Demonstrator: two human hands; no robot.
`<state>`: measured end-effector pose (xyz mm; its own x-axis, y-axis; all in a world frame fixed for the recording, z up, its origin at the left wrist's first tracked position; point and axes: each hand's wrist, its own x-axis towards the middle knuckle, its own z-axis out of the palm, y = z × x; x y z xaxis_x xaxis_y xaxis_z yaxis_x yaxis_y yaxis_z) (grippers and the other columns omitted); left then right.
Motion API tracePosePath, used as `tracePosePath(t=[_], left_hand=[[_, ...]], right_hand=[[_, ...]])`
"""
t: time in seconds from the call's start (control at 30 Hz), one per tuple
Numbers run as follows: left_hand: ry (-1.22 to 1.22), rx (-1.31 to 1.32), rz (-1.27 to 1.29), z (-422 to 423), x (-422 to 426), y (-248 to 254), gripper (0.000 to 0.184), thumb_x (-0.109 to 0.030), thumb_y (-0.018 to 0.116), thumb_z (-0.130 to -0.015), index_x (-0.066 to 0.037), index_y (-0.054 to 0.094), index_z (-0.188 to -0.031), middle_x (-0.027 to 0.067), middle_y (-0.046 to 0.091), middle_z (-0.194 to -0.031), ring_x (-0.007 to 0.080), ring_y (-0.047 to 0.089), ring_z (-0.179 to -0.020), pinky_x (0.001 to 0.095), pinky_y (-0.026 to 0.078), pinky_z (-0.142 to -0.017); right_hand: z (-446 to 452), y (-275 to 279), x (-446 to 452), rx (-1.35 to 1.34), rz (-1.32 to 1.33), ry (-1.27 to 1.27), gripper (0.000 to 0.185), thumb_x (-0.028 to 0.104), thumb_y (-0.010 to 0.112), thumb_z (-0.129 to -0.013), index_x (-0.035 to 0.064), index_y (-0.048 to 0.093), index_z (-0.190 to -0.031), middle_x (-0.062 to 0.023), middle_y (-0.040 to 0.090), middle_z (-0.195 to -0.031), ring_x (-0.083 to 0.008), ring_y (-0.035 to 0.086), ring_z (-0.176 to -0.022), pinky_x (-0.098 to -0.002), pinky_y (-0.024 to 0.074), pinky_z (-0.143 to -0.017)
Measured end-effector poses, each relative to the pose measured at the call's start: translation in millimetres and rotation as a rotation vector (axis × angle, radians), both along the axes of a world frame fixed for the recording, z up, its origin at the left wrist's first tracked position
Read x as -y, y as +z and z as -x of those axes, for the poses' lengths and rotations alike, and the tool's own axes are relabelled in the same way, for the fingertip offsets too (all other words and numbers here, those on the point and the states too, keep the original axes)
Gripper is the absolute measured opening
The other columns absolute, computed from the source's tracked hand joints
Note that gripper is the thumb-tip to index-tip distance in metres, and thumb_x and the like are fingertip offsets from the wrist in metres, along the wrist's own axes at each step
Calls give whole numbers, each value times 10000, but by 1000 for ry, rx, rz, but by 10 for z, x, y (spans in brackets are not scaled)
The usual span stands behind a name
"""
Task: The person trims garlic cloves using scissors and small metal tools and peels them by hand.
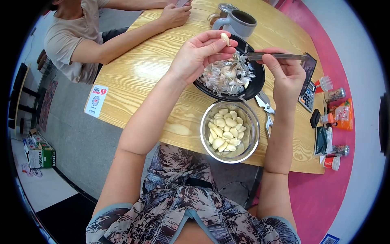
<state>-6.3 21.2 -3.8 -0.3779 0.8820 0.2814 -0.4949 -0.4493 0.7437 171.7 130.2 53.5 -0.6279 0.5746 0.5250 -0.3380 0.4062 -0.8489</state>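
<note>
My left hand (203, 53) pinches a pale garlic clove (225, 39) between thumb and fingertips, above the black pan's left side. My right hand (286, 71) is closed around a slim, flat metal tool (298, 56), knife-like in shape; its tip points left toward the clove but stays apart from it. Below both hands sits the black pan (256, 83), heaped with papery garlic skins (215, 79) and what looks like a garlic bulb (229, 72). Nearer to me, a clear bowl (206, 150) holds many peeled garlic cloves (227, 126).
Scissors (266, 106) lie right of the bowl. A grey mug (239, 25) and a glass jar (225, 8) stand behind the pan. A phone (309, 69), calculator (307, 97) and small containers (323, 84) line the right edge. Another person (77, 44) sits left, forearms on the wooden table (134, 77).
</note>
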Motion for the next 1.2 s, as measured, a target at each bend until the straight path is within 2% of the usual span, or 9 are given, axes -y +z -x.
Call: tracePosePath(t=[0.03,0.07,0.1,0.13,0.27,0.33,0.73,1.03,1.2], left_hand=[[5,-29,13,1,-1,-3,272,-141,595,-941,-22,581,-1185,144,651,-1106,152,662,-914,282,554,-859],[4,-29,12,-8,-1,-4,272,-141,595,-941,-22,581,-1185,144,651,-1106,152,662,-914,282,554,-859],[47,-101,42,-26,2,-5,262,-130,606,-933,-19,587,-1170,135,662,-1069,153,666,-903,281,557,-838],[89,-174,73,-42,1,-4,253,-119,618,-925,-15,594,-1154,126,673,-1033,153,670,-892,280,559,-817],[137,-243,66,-119,-10,-20,236,-82,655,-894,-5,605,-1112,99,683,-964,146,672,-871,268,559,-777],[156,-261,75,-134,-18,-8,232,-55,684,-867,6,611,-1078,80,680,-946,135,668,-860,254,557,-765],[219,-429,63,-189,13,17,217,-45,681,-864,15,607,-1059,76,669,-945,130,665,-847,245,553,-761],[49,-77,27,-107,0,-3,224,-94,656,-896,-14,594,-1095,102,679,-962,159,678,-840,264,559,-763],[65,-128,49,-114,11,9,239,-101,643,-906,-13,595,-1122,101,684,-948,158,676,-838,272,563,-759]], right_hand=[[13,-37,-48,0,-1,0,144,-17,669,-850,-52,662,-989,-99,699,-920,-128,652,-832,-247,515,-779],[39,-112,-114,138,-50,-40,146,-6,670,-852,-45,664,-992,-92,700,-926,-126,654,-837,-249,515,-784],[51,-152,-149,275,-99,-81,148,5,671,-854,-38,665,-995,-84,701,-931,-124,656,-842,-251,515,-788],[58,-150,-133,274,-98,-82,148,5,671,-854,-38,665,-995,-84,701,-931,-124,656,-842,-251,515,-788],[107,-113,58,52,-105,-145,162,-7,684,-840,-35,662,-998,-79,696,-953,-124,657,-853,-249,515,-796],[135,-102,97,-57,-163,-63,173,-21,684,-838,-40,660,-1008,-91,694,-969,-129,657,-852,-245,515,-800],[131,-146,122,-64,-254,-86,141,-44,681,-832,-52,670,-973,-91,699,-918,-118,652,-818,-220,514,-733],[59,-76,105,-53,-171,-49,138,-61,675,-828,-51,671,-965,-91,697,-919,-106,634,-803,-217,505,-734],[50,-77,108,-41,-146,-69,156,-58,675,-832,-50,665,-988,-95,696,-939,-109,636,-822,-219,506,-754]])
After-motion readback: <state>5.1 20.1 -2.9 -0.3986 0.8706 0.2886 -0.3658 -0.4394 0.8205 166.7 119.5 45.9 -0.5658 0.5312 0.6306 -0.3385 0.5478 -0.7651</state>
